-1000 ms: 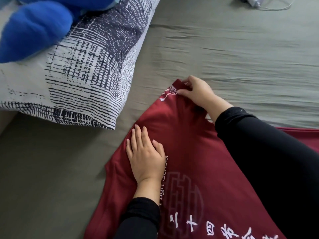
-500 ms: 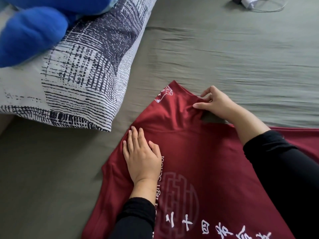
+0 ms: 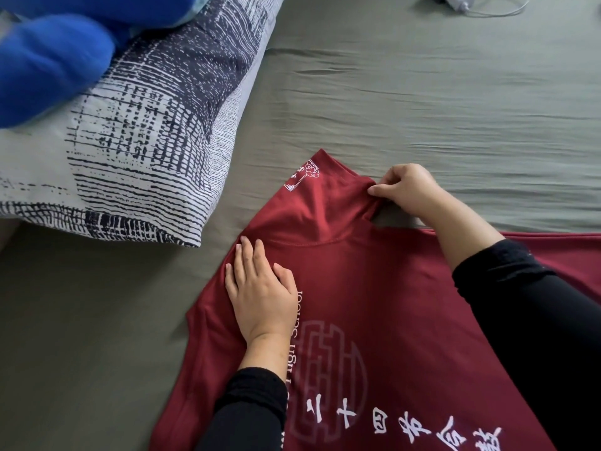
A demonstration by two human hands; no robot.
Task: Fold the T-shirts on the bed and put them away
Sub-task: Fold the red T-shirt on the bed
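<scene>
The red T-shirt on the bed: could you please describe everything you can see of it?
The T-shirt is dark red, soft knit, with white printed characters, a faint round emblem and a small white sleeve motif. It lies spread on the green sheet, running out of view below. The left hand presses flat on it; the right hand pinches its sleeve edge.

Left hand [image 3: 261, 296]: palm down, fingers straight and held close together, thumb spread to the side, pressing flat on the T-shirt [image 3: 374, 288]. Left forearm enters from the lower edge in a black sleeve. Right hand [image 3: 411, 190]: fingers curled, thumb and fingertips pinching a fold of the same cloth. Right arm reaches in from the right, black sleeve pushed back from the wrist.
</scene>
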